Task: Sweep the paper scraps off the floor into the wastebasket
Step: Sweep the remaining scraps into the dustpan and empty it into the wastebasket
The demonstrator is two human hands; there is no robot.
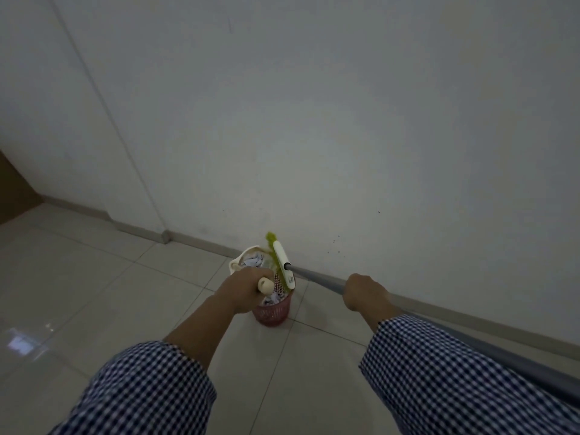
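i judge i'm at the emptying step: my left hand fisted on the dustpan handle tips paper scraps over the wastebasket, my right hand clenches the broom above it, next brushing them down inside.

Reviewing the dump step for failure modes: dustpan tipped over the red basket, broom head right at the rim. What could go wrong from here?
1. The dustpan overhangs the far rim of the small red wastebasket; crumpled paper scraps in it may spill onto the floor.
2. The broom head, steered by the right hand, sits at the rim and could tip the light basket.
3. The left hand hides part of the opening, so aim is uncertain.
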